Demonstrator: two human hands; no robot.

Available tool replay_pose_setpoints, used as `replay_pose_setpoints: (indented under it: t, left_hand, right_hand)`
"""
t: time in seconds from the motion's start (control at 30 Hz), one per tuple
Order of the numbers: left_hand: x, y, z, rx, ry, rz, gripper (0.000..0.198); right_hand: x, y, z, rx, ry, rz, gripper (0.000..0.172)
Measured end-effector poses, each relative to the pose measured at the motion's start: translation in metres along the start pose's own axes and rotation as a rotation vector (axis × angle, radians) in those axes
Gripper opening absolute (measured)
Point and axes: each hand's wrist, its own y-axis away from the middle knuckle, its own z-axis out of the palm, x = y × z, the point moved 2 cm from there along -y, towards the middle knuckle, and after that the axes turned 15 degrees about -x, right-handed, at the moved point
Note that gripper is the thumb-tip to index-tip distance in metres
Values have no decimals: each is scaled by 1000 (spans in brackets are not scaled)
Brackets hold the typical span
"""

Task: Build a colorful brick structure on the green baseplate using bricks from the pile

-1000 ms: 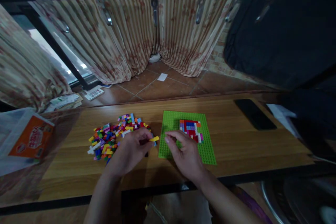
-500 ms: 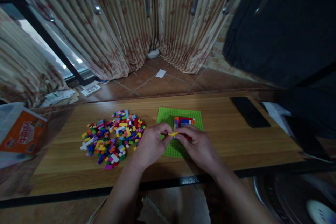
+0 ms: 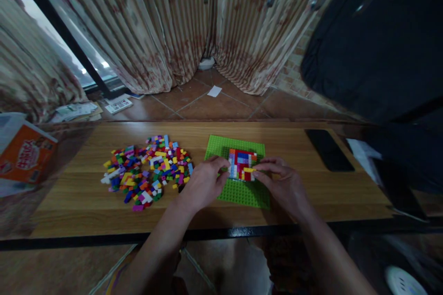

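Note:
A green baseplate (image 3: pixel 221 146) lies on the wooden table (image 3: pixel 311 193) with a small block of red, blue, white and purple bricks (image 3: pixel 241 162) built on it. My right hand (image 3: pixel 285 188) pinches a small yellow brick (image 3: pixel 249 170) at the build's front right edge. My left hand (image 3: pixel 206 182) rests on the baseplate's left side, its fingertips curled against the left edge of the build. A loose pile of many-coloured bricks (image 3: pixel 147 173) is spread on the table to the left of my left hand.
A black phone (image 3: pixel 328 150) lies on the table at the right, with dark objects and white paper beyond it. An orange-labelled bag (image 3: pixel 24 156) sits at the left end. Striped curtains (image 3: pixel 194 27) hang behind the table over a tiled floor.
The yellow brick passed from my left hand to my right. Both hands moved from the baseplate's front left onto the build. The view also shifted.

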Motion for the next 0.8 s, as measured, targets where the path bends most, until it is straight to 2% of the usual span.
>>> replay_pose_setpoints:
  t: [0.13,0.3,0.67,0.8]
  left_hand:
    - [1,-1,2,-19,-24,-3,17]
    - [-1,0,2,-29,-14,11,17]
    - [0,0,3,-43,-34,6,16]
    - [-1,0,4,-45,-36,5,16]
  right_hand:
    - [-3,-1,8,-29,44,-24,10]
    - [-4,0,11,10,41,-23,9]
    - [-2,-3,22,104,-106,107,10]
    - [0,-5,20,98,-229,130,18]
